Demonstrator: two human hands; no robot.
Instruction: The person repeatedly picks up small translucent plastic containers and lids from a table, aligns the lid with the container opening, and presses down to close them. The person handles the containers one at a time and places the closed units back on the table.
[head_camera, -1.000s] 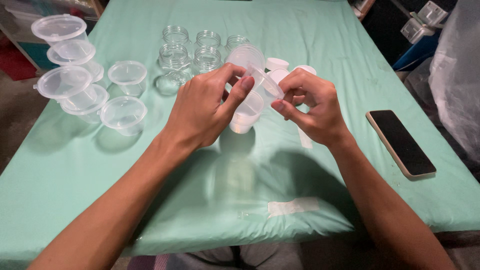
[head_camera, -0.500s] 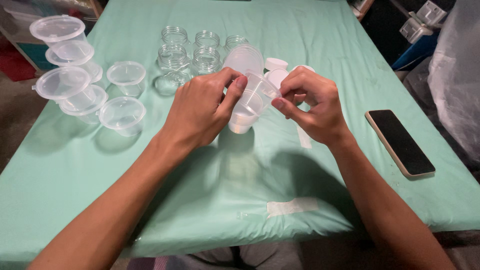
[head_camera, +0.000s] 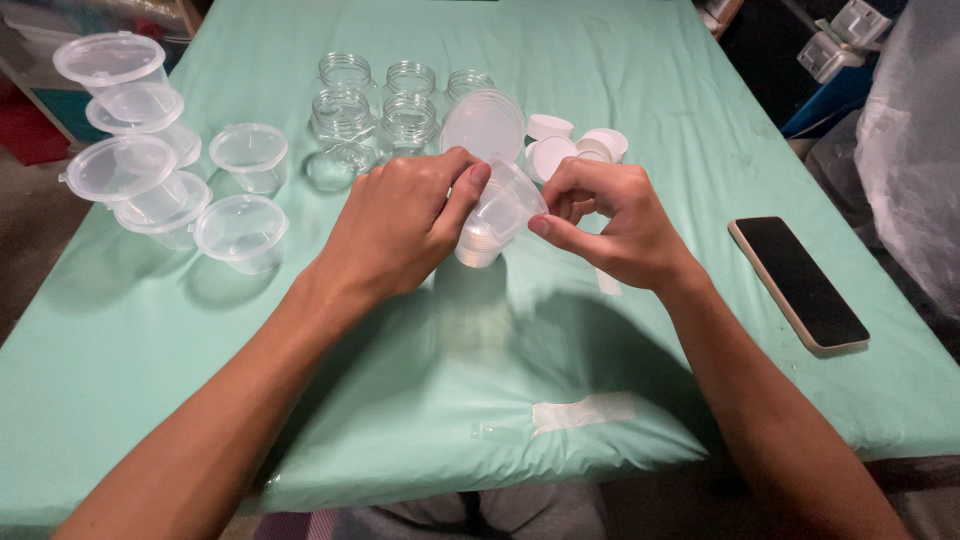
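My left hand (head_camera: 400, 215) grips a small clear plastic cup (head_camera: 493, 215), tilted on its side above the middle of the green table (head_camera: 350, 400). My right hand (head_camera: 610, 215) pinches the cup's rim from the right with thumb and fingers. Just behind the cup leans a stack of clear round lids (head_camera: 484, 124). Several clear glass jars (head_camera: 375, 100) stand behind my left hand, and a few white caps (head_camera: 570, 148) lie behind my right hand.
Several lidded clear plastic cups (head_camera: 150, 175) stand and stack at the table's left side. A dark phone (head_camera: 797, 283) lies flat at the right. A strip of tape (head_camera: 583, 411) sticks to the cloth near the front edge. A plastic bag (head_camera: 915, 140) hangs off the right.
The cup has tipped and turned slightly between my fingers, and both hands stay close together over the table's middle. The view has shifted slightly.
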